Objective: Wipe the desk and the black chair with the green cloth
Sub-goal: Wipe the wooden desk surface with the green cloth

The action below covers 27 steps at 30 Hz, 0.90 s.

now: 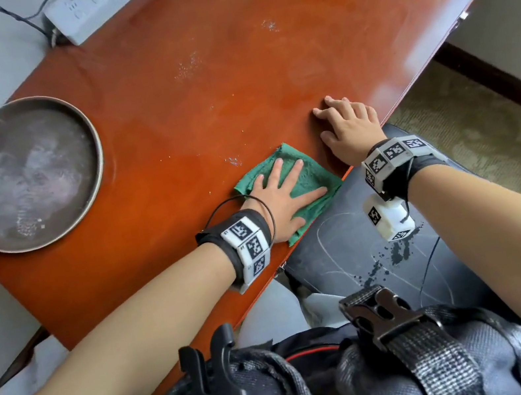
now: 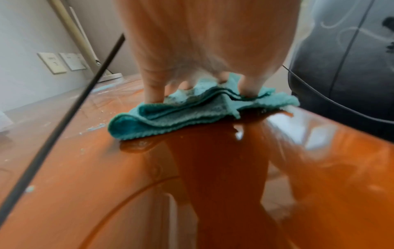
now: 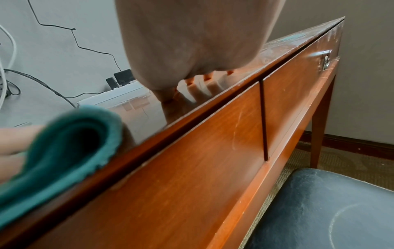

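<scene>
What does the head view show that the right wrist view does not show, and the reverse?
Only the head view shows the round metal tray, the white specks on the desk, and the left hand pressing flat on the green cloth. Only the right wrist view shows the desk's drawer fronts and leg. Both show the right hand, the cloth, the power strip and the black chair.

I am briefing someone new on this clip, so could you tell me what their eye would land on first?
Probably the green cloth, pressed flat under the left hand at the near edge of the glossy orange-brown desk, with the right hand resting on the desk beside it. Next, the round metal tray at the desk's left, and the scuffed black chair below the edge.
</scene>
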{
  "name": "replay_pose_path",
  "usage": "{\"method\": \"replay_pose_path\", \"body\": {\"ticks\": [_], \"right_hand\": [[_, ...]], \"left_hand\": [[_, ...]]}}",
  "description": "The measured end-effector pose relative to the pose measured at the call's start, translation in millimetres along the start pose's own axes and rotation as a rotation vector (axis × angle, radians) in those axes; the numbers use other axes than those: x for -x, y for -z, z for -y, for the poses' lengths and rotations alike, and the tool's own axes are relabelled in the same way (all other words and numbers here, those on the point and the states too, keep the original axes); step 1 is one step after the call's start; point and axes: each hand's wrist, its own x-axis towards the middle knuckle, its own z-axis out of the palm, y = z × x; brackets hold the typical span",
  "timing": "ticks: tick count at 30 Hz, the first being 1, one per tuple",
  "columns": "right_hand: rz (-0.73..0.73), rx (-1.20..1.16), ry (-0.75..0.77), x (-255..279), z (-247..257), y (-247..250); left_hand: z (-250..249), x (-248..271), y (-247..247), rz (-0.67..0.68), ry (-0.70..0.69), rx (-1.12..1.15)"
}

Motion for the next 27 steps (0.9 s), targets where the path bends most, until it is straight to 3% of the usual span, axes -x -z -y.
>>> {"method": "replay_pose_path", "body": {"ticks": [4,12,19,27], "right_hand": [[0.007,0.009,-0.016,-0.3,1.7,2.9],[0.011,0.007,-0.032,0.2,4.4,3.2],[-0.052,-0.133,-0.119,-3.8,9.8,1.3],[-0.074,-0.175,-0.160,-4.3,19.1,-3.9]], "left_hand": [[-4.1,-6.7,4.3,-0.043,0.065,0.046],[32.4,24.1,-17.5,0.005,0.007,0.029],[59.8,66.9,-44.5,0.057,0.075,0.004],[70.2,65.9,-44.0,0.041,0.168,0.117]]}}
